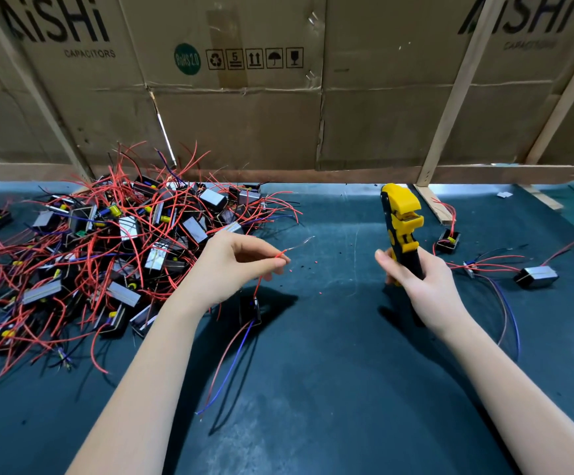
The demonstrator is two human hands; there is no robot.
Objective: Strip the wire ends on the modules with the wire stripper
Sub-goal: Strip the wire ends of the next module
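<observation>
On the dark green mat (313,389), at frame centre, my left hand (230,265) pinches a red wire (280,255) above its hanging module (250,310); my right hand (419,282) grips the upright yellow wire stripper (403,224). The module pile (107,241) sits upper left, cardboard (278,97) behind.

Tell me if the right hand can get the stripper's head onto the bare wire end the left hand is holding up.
Probably yes. The right hand holds the stripper upright, head free, and the left hand pinches the red wire with its bare end sticking out toward the tool. Nothing shows in the gap between them.
</observation>
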